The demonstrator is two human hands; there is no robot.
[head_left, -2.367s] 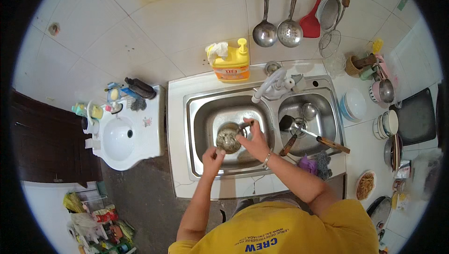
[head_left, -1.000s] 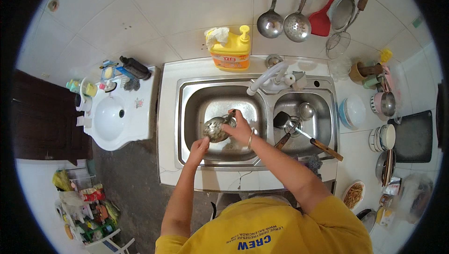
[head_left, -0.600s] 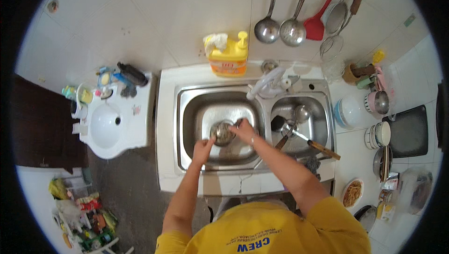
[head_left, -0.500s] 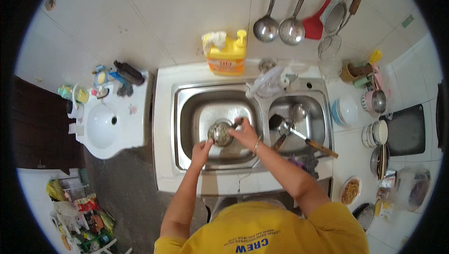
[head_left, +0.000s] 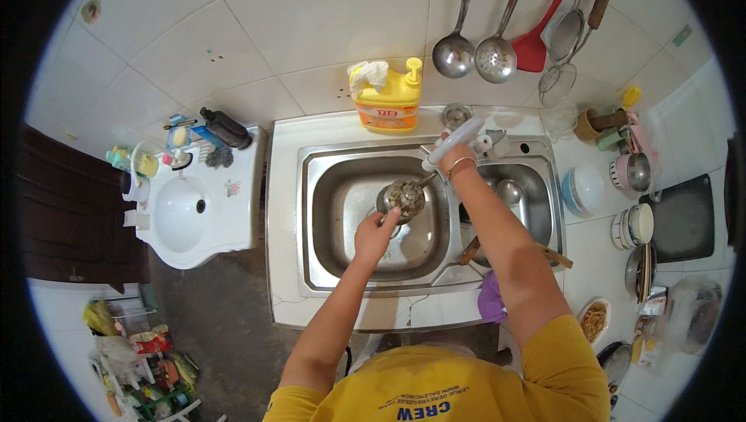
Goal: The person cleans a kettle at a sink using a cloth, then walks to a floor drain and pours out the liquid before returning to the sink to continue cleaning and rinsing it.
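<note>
My left hand (head_left: 378, 233) is closed on a round metal utensil (head_left: 406, 197) with a mottled brown-grey bowl, held above the large basin (head_left: 342, 255) of a steel double sink. A short stretch of its thin handle points up and right, toward my right wrist; where the handle ends I cannot tell. My right hand (head_left: 457, 159), with a bangle at the wrist, grips the pale faucet (head_left: 465, 133) behind the sink divider; its fingers are partly hidden by the spout. Below my right forearm, the small basin (head_left: 544, 216) holds a ladle (head_left: 509, 192) and wooden-handled utensils (head_left: 470, 250).
A yellow pump bottle (head_left: 388, 103) with a white cloth on it stands behind the sink. Ladles (head_left: 453, 55) and a red spatula (head_left: 531, 50) hang on the wall. Bowls (head_left: 579, 190) and a plate of food (head_left: 595, 321) sit on the right counter. A white washbasin (head_left: 183, 216) stands left.
My right hand has left the utensil and moved up to the faucet. My left hand has raised the utensil slightly and shifted it right. The view has moved a little too.
</note>
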